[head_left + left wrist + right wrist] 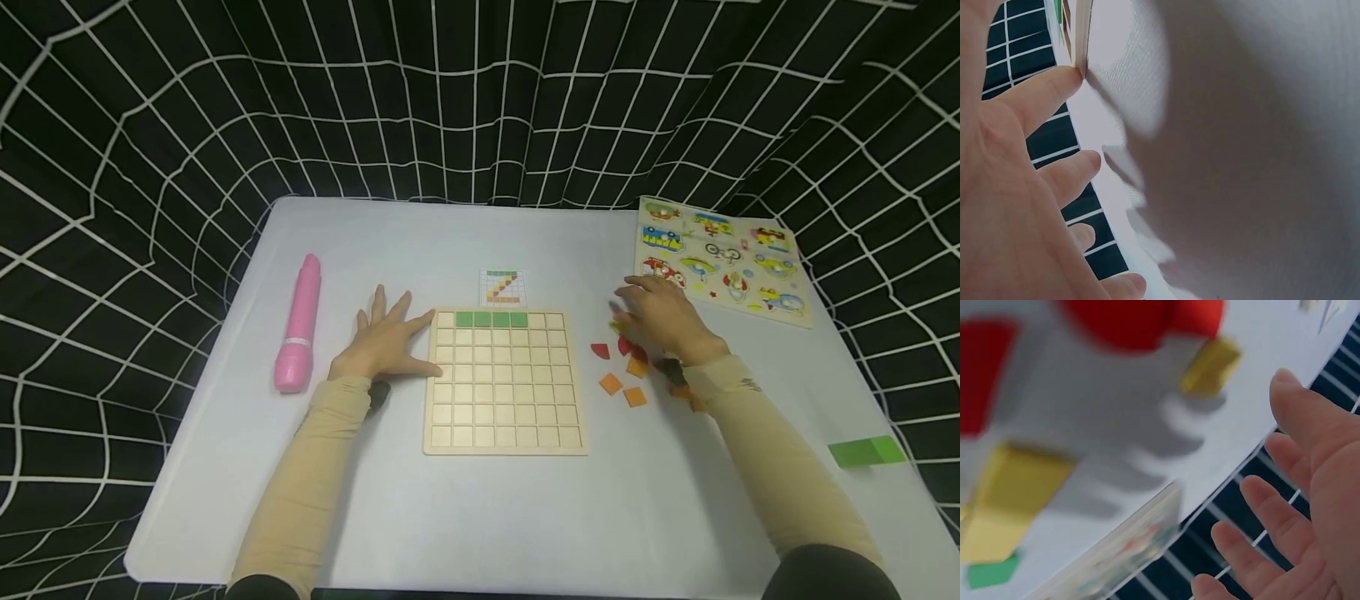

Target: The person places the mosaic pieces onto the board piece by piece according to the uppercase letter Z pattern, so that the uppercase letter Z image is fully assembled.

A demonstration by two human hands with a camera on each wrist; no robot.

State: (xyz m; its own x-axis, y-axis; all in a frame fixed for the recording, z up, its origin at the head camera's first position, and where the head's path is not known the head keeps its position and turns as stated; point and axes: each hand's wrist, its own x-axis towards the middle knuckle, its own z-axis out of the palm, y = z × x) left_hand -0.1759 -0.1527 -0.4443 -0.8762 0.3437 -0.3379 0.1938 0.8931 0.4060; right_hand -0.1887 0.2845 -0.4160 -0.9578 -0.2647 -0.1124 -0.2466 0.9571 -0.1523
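A wooden grid board (502,383) lies flat mid-table, with several green squares (491,319) side by side in its far row. Fingers spread, my left hand (384,342) rests along the board's left side, thumb at the edge. In the left wrist view a fingertip (1063,81) meets the board's edge (1082,37). My right hand (663,317) hovers above loose pieces, its fingers loosely bent and holding nothing. Among those are red pieces (600,351) and orange squares (635,397). The right wrist view shows a yellow piece (1022,494) and a green one (994,572), blurred.
Just beyond the board lies a small pattern card (503,287) with coloured squares. A pink pen-shaped object (297,325) lies at the left. Far right is a picture puzzle board (723,258); a green block (866,452) sits near the right edge. Black netted cloth surrounds the table.
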